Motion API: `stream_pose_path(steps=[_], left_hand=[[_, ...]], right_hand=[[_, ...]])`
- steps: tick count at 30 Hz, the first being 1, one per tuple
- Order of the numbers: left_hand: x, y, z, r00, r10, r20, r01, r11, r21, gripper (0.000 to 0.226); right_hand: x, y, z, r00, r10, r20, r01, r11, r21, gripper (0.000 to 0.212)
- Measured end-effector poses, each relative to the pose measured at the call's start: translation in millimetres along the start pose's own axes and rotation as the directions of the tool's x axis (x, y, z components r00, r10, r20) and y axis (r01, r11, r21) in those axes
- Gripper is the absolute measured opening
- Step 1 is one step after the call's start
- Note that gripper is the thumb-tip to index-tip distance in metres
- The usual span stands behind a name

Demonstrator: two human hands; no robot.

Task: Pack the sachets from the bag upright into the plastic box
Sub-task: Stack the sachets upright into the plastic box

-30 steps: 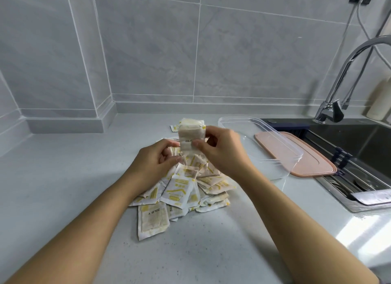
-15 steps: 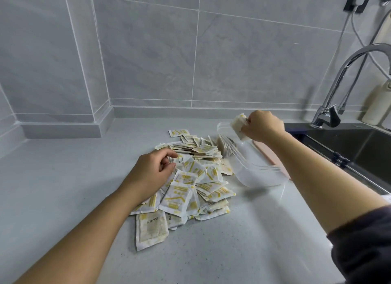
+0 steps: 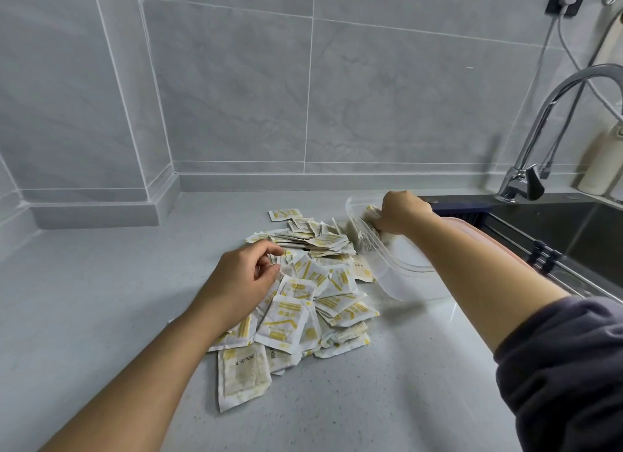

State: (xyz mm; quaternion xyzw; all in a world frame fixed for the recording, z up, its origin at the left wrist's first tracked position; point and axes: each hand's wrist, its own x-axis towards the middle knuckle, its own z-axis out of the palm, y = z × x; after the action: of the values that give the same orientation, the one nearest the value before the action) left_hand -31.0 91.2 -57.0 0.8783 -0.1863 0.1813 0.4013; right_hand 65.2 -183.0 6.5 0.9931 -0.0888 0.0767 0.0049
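At the far end of the plastic box [image 3: 411, 285]: right-hand fingers [image 3: 384, 219] curled down round a bundle [image 3: 371, 212] of sachets, knuckles up. Right hand [image 3: 403, 212] sits inside the rim. Bundle stands on edge against the far wall of the box. More sachets on edge just nearer, leaning along the left wall. Box is clear and sits on the bench [image 3: 101, 300], right against the right edge of the pile [image 3: 323, 283].

Left-hand fingers [image 3: 269, 269]: loosely curled, narrow gap between thumb and index, tips touching the top sachets, holding nothing that I can see. Left hand [image 3: 246, 276] rests on the left side of the pile.

Pile: white sachets with yellow print, flat and overlapping, mid-bench. One bigger sachet [image 3: 242, 374] at the near edge, partly under the others, date print showing. One single sachet [image 3: 285, 213] lies just beyond the far edge.

Right forearm crosses over the box and a pink board [image 3: 495, 246] just right of it. Dark sleeve [image 3: 566, 367] pushed up near the elbow. Sink [image 3: 573, 236] right of the board, tap [image 3: 539, 121] behind it, cream bottle [image 3: 603, 158] at the wall. Grey tiled wall [image 3: 236, 81] behind the bench.
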Motion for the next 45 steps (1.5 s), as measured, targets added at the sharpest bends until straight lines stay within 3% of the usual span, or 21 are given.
stream_pose_path(steps=[5,12,16,19,22,24,25,28,31,34,36,40,45], left_hand=[[-1.0,1.2,-0.7,1.0,0.003,0.003,-0.003,1.0,0.005,0.019],[-1.4,4.1,-1.6,1.0,0.0,-0.002,0.0,1.0,0.021,0.018],[-0.8,6.3,-5.6,1.0,-0.003,-0.017,0.005,0.996,0.091,0.016],[1.1,10.6,-11.4,0.998,-0.033,-0.049,0.043,0.978,0.205,0.015],[0.9,16.6,-17.9,0.992,-0.124,-0.014,0.121,0.922,0.367,0.018],[0.4,22.7,-23.3,0.981,-0.193,0.024,0.16,0.87,0.466,0.031],[0.2,26.2,-26.8,0.971,-0.233,0.048,0.176,0.839,0.515,0.042],[-1.6,35.1,-40.3,0.899,-0.405,0.165,0.212,0.733,0.646,0.082],[-6.0,43.5,-55.9,0.742,-0.582,0.332,0.237,0.691,0.682,0.12],[-9.8,50.5,-63.6,0.597,-0.646,0.475,0.147,0.671,0.727,0.133],[-11.5,53.6,-61.1,0.561,-0.644,0.52,0.08,0.668,0.74,0.132],[-13.2,52.9,-46.2,0.604,-0.58,0.547,0.015,0.694,0.72,0.131],[-11.9,49.1,-31.1,0.787,-0.455,0.418,0.067,0.735,0.675,0.109]], right_hand=[[6.6,-1.8,2.6,0.999,-0.005,0.052,0.0,0.996,0.085,0.05],[8.1,-3.8,7.6,0.989,0.056,0.137,-0.072,0.991,0.117,0.051],[-0.2,-3.5,-3.7,0.991,0.069,0.117,-0.097,0.962,0.255,0.045],[-12.3,-8.2,-20.2,0.999,-0.02,-0.039,0.033,0.931,0.363,0.034],[-49.9,-20.2,-38.9,0.96,-0.168,-0.222,0.259,0.832,0.491,0.025],[-76.8,-28.6,-47.1,0.939,-0.253,-0.234,0.341,0.78,0.524,0.015],[-90.6,-32.1,-50.1,0.929,-0.305,-0.207,0.369,0.76,0.535,0.02],[-120.1,-39.0,-53.3,0.867,-0.497,-0.042,0.448,0.74,0.502,0.044],[-136.3,-39.2,-47.7,0.784,-0.589,0.196,0.488,0.78,0.393,0.083],[-143.5,-39.3,-33.6,0.773,-0.55,0.316,0.495,0.835,0.241,0.116],[-145.9,-41.9,-21.9,0.769,-0.527,0.363,0.5,0.849,0.173,0.125],[-148.4,-53.2,-6.4,0.767,-0.549,0.333,0.528,0.834,0.159,0.118],[-139.5,-64.1,9.1,0.786,-0.595,0.167,0.545,0.795,0.266,0.08]])
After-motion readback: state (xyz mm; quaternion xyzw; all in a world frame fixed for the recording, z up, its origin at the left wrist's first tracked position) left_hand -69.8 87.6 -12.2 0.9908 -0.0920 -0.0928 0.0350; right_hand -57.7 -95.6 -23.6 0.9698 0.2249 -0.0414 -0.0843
